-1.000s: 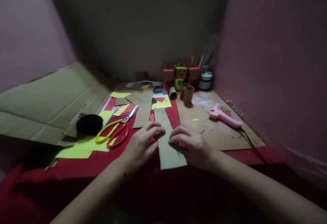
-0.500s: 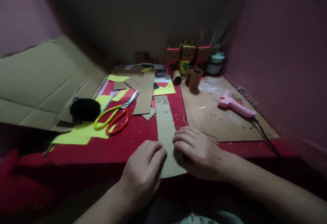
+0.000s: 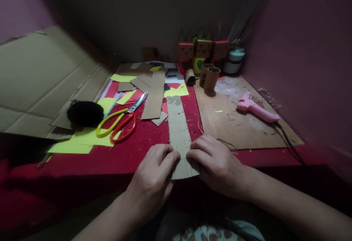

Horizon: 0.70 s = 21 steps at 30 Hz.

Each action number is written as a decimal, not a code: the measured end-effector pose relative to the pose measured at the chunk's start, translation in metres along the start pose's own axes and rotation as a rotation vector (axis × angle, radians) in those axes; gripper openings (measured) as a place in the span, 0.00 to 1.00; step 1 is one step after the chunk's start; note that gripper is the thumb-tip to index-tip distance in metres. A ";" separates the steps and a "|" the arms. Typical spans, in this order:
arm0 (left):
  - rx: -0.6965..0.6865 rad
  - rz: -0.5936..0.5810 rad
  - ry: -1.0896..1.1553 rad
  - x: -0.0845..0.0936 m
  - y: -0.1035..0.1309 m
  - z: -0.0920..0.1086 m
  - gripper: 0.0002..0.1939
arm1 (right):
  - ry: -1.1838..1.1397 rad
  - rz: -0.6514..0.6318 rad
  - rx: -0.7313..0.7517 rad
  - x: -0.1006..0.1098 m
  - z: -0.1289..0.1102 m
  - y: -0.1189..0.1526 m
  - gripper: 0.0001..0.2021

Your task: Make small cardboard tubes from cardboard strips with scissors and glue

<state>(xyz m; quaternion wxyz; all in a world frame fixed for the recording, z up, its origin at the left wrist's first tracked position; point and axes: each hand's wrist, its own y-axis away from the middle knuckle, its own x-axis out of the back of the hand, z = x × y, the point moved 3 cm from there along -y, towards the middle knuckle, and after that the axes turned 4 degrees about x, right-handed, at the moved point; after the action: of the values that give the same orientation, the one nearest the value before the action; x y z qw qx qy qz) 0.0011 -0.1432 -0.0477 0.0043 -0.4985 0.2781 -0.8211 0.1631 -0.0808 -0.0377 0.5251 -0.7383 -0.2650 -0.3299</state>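
Observation:
A long cardboard strip (image 3: 178, 131) lies lengthwise in front of me, its near end reaching over the table's front edge and its far end torn to show the ribbed layer. My left hand (image 3: 156, 171) grips the strip's left edge, thumb on top and fingers curled. On the opposite edge my right hand (image 3: 217, 164) is closed in the same way, level with the left. The fingers beneath the strip are hidden. To the left lie scissors (image 3: 132, 114) with one yellow and one red handle, blades partly apart.
A pink glue gun (image 3: 257, 107) with a black cord rests on a brown board (image 3: 225, 131) at right. Cardboard tubes (image 3: 211, 79) and decorated box figures (image 3: 202, 54) stand behind. Paper scraps, a cardboard piece (image 3: 154, 98) and a black fuzzy ball (image 3: 85, 113) are at left.
The strip's near end has moved slightly up in view, with both hands still at its edges. My right fingers have drawn in closer on the strip. The whole view has shifted a little.

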 end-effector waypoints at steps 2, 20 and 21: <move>-0.002 -0.003 0.001 0.001 -0.005 -0.002 0.21 | -0.002 -0.003 -0.010 0.001 0.006 -0.006 0.11; 0.037 -0.131 -0.186 -0.007 -0.027 -0.004 0.15 | 0.078 -0.091 0.038 -0.004 0.023 -0.011 0.11; 0.032 -0.134 -0.195 -0.007 -0.027 -0.004 0.15 | 0.084 -0.095 0.044 -0.005 0.023 -0.011 0.11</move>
<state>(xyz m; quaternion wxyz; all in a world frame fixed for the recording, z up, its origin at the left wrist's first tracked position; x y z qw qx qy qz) 0.0084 -0.1169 -0.0420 -0.0154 -0.5933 0.2294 -0.7714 0.1570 -0.0561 -0.0400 0.5355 -0.6989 -0.2846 -0.3791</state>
